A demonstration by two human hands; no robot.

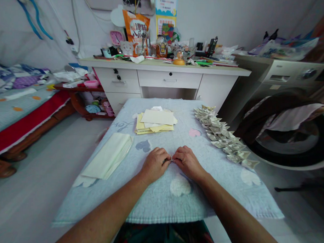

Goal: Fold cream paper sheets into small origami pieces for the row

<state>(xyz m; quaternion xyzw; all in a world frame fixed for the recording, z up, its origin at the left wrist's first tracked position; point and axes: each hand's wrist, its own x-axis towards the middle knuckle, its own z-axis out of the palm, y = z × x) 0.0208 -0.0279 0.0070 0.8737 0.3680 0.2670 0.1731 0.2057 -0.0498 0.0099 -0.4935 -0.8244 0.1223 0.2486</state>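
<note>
Close together over the middle of the table, my left hand (156, 164) and my right hand (188, 162) are both closed in a pinch. Between their fingertips shows a sliver of a small piece of paper (172, 160); the fingers cover most of it. Beyond the hands lies a stack of yellow and cream paper sheets (158, 118). A folded pale green-white sheet bundle (109, 155) rests to the left of my left hand. On the right, several pointed folded paper pieces (222, 133) stand in slanting rows.
A light blue patterned cloth (154, 207) covers the table. Behind it stands a white desk (171, 80) crowded with jars, a snack bag and small items. An open front-loading washing machine (288, 78) with laundry is at the right, a bed (25, 105) at the left.
</note>
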